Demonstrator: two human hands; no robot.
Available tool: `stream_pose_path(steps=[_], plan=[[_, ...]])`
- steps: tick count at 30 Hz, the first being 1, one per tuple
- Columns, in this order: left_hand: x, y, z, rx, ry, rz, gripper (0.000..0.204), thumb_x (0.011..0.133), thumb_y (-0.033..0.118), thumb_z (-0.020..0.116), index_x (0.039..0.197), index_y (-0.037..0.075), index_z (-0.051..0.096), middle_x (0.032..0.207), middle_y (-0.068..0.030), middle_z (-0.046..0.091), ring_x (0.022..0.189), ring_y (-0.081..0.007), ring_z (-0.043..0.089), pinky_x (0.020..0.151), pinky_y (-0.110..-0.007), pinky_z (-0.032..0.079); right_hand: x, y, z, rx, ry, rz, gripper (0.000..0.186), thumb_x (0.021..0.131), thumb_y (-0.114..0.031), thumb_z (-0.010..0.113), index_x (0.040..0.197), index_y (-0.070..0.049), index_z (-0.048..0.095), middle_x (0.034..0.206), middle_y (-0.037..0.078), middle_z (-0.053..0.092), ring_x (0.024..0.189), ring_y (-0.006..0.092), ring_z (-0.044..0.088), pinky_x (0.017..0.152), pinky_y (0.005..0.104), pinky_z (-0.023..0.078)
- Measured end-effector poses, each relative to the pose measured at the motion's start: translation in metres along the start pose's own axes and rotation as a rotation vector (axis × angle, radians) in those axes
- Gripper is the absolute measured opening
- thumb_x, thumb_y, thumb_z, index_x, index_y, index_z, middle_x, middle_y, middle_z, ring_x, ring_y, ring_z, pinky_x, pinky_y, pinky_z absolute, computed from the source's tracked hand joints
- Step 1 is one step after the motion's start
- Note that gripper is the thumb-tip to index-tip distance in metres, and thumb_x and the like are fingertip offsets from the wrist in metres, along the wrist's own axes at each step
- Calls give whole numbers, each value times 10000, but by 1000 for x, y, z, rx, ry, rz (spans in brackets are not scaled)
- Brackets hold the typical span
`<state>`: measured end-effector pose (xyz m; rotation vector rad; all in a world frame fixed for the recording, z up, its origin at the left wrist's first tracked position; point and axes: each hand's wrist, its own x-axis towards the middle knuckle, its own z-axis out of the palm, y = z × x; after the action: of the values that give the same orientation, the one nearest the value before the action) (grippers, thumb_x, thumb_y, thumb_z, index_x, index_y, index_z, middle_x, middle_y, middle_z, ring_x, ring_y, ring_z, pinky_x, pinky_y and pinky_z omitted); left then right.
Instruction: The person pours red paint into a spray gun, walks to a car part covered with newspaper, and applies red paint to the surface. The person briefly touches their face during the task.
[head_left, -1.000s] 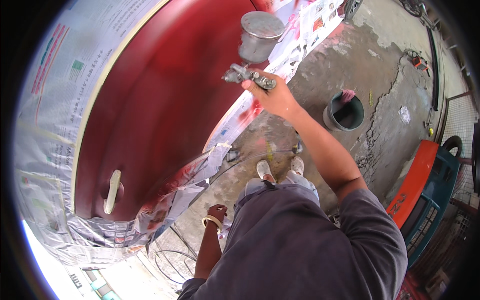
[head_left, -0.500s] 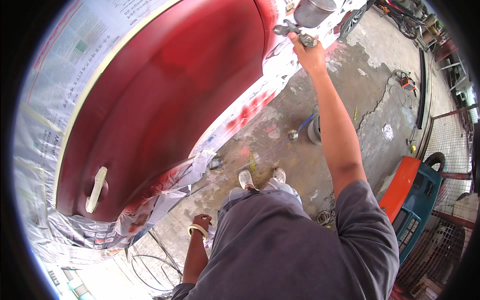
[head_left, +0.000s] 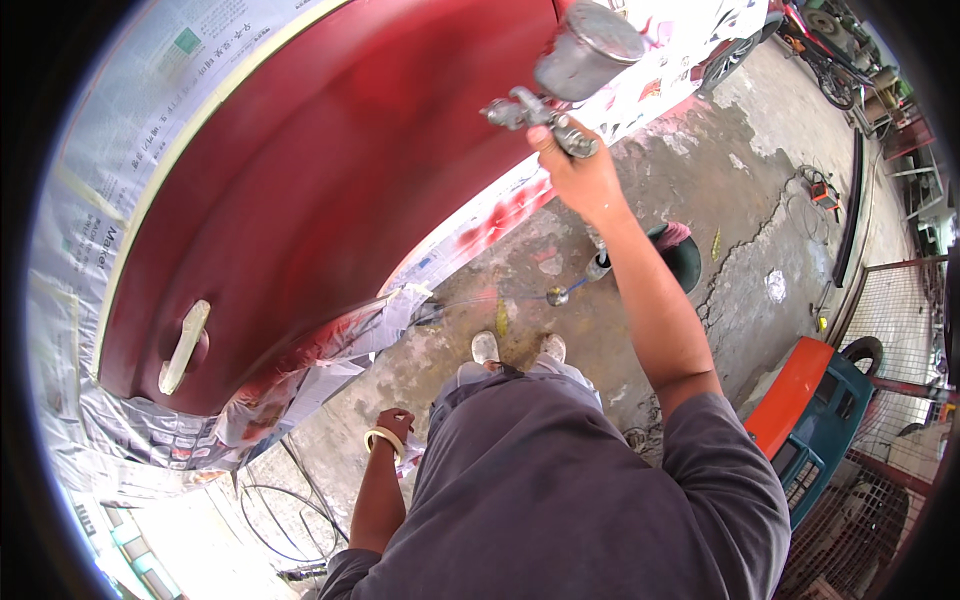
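My right hand (head_left: 585, 175) is wrapped round a metal spray gun (head_left: 532, 108), its grey paint cup (head_left: 585, 58) on top and its nozzle pointing left over the panel. A gap seems to lie between gun and panel. The red car door panel (head_left: 290, 200) looks freshly coated and has darker, duller areas. Its door handle (head_left: 186, 345) is wrapped in pale masking tape. My left hand (head_left: 396, 424) hangs low by my side with curled fingers, and a cream ring like a tape roll (head_left: 384, 440) circles that wrist. Something whitish shows beside it; whether I hold it is unclear.
Newspaper (head_left: 165, 90) and plastic sheeting (head_left: 150, 450) mask the car around the panel. A thin hose crosses the floor near my shoes (head_left: 485, 347). Beyond my right arm stands a dark bucket (head_left: 680, 262). An orange and teal car part (head_left: 815, 415) lies at right.
My right hand has brought the spray gun left and down in the picture, over the panel. The view has shifted slightly, showing more of the dark bucket. My left hand stays low.
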<state>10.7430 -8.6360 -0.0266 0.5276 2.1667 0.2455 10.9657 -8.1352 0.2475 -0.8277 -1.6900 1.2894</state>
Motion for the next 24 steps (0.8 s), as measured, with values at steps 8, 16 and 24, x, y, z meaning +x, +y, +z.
stream_pose_path(steps=[8,16,24], plan=[[23,-11,10,-52,15,38,272,853,233,731,1024,22,749,748,-117,747,599,-162,664,602,-326,530,20,-5,-15,-101,-3,78,416,935,-449,710,871,-38,687,614,-11,582,560,68,517,513,268,425],[12,-29,9,10,10,-33,250,848,266,722,999,73,768,735,-86,750,698,-191,716,737,-339,564,86,16,-77,-278,348,-35,447,963,-467,668,889,-26,675,628,-16,560,555,81,496,520,279,408],[17,-42,9,-28,-18,-66,230,851,247,731,988,69,774,719,-82,741,594,-164,675,604,-328,549,54,3,-36,-123,210,-175,403,985,-421,655,985,-19,662,667,-53,530,615,61,470,555,259,405]])
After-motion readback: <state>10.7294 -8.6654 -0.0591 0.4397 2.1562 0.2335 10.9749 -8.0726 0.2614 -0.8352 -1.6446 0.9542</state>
